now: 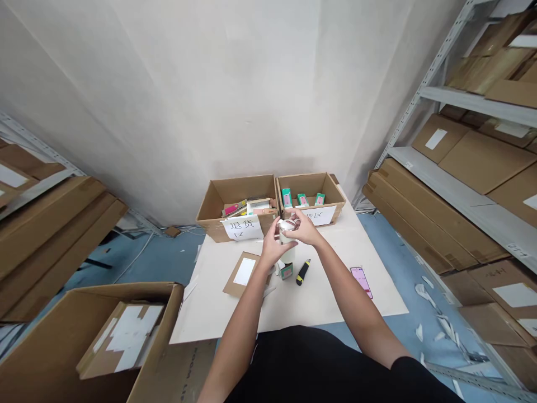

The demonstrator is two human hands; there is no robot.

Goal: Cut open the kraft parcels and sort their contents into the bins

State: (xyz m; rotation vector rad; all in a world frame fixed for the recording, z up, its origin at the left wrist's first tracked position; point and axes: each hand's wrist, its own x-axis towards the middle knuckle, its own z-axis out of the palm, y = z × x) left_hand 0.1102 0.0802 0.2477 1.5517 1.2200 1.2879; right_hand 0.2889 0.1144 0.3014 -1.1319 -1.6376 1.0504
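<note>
Above the middle of the table, both hands are around a pale cylindrical bottle [288, 255] with a shiny round top. My left hand [272, 246] grips its left side, thumb and fingers curled around it. At the top right of the bottle, my right hand [307, 228] is closed about the lid area. Just below it sits a small green-and-white box [286, 271], partly open. A black and yellow utility knife [302, 272] lies right of that box. Left of my left forearm is a flat cardboard package [240, 275] with a white label.
At the table's back stand two open cartons: the left carton [216, 229] holds mixed packages, the right carton [340, 204] several green boxes. A lit phone [361, 281] lies at right. A large carton [161, 336] stands at front left; loaded shelves [461, 168] flank the table [323, 305].
</note>
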